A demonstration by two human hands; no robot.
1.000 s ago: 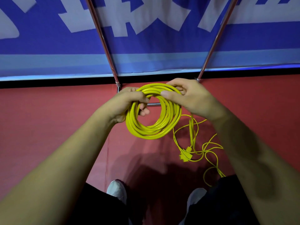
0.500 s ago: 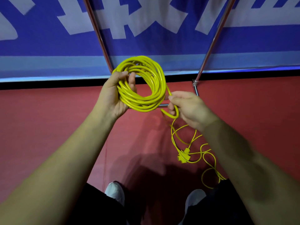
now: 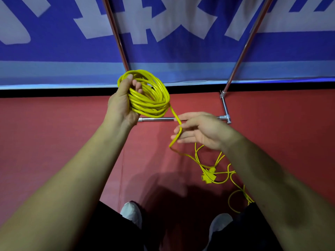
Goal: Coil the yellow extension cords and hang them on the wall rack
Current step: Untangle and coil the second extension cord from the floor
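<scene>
Left hand (image 3: pixel 121 107) has hoisted the coil (image 3: pixel 154 98), gripping tight; right hand (image 3: pixel 203 131) gone wide, loose cord (image 3: pixel 174 114) sliding across it. Another loop coming, more on the floor (image 3: pixel 54 142).

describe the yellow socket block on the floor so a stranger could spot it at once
Start at the red floor below the blue banner. Under the right hand, loose cord trails down from the coil in the left hand and loops over the floor; the socket block lies among those loops. It is the only chunky, cross-shaped lump amid thin cord.
</scene>
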